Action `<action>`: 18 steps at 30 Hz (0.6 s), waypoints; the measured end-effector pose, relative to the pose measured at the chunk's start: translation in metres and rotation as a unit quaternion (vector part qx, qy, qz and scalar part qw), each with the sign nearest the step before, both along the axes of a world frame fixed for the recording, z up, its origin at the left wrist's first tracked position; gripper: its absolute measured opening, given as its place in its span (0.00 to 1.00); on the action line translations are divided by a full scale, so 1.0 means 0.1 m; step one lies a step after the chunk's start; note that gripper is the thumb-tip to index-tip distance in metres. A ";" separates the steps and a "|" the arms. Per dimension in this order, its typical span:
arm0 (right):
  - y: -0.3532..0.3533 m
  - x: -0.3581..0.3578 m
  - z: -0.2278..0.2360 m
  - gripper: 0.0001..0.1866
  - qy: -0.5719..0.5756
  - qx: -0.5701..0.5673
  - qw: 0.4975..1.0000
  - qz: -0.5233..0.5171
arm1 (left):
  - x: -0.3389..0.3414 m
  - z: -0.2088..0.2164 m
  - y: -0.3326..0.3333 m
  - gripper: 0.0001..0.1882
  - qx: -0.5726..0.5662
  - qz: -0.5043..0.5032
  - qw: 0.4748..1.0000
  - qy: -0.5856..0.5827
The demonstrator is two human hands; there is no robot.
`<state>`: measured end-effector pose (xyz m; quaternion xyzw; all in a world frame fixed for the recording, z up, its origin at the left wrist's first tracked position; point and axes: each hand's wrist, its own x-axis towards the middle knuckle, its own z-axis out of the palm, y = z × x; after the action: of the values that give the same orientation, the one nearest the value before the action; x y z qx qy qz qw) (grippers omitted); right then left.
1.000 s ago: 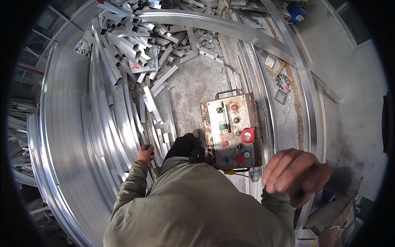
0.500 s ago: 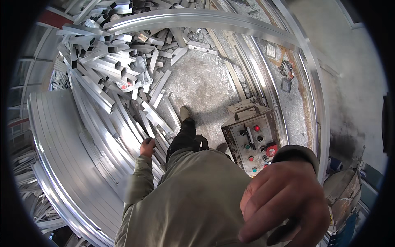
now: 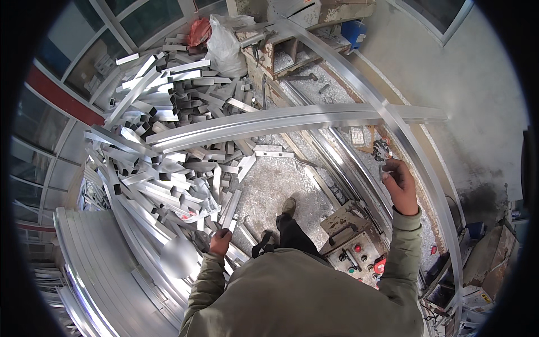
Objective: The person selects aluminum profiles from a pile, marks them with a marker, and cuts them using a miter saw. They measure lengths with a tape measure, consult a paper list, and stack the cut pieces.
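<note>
Well, my right hand (image 3: pixel 401 188) has its fingers curled in, thumb near the forefinger; whether anything is pinched there, I can't make out. My left hand (image 3: pixel 220 241) looks loosely curled, its contents hidden from me. Just right of the right grip runs a long aluminium rail (image 3: pixel 418 147); ahead of that grip lies a crossing bar (image 3: pixel 269 123). Bodyward and left of it sits the control box (image 3: pixel 369 241). Aluminium offcuts (image 3: pixel 168 191) heap ahead of the left grip. I'd judge this a positioning step; grasping from here would call for uncurling fingers first.
</note>
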<state>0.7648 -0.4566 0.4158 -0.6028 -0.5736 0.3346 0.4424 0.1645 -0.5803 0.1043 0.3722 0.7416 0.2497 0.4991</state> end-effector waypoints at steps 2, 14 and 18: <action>0.39 0.38 -0.26 0.17 -0.098 0.005 0.993 -0.061 | 0.00 0.13 0.45 0.24 0.019 -0.056 0.996 0.059; 2.61 1.74 -1.11 0.36 -0.488 0.051 0.852 -0.182 | 0.39 0.53 2.65 0.26 0.114 -0.112 0.981 0.108; 3.04 1.96 -1.34 0.41 -0.475 -0.118 0.854 -0.175 | 0.83 0.80 3.29 0.25 0.100 -0.205 0.971 0.070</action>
<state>0.9607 -0.1522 0.2813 -0.8264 -0.5553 -0.0101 0.0929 0.2477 -0.2509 0.1841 0.5808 0.6539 0.1883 0.4468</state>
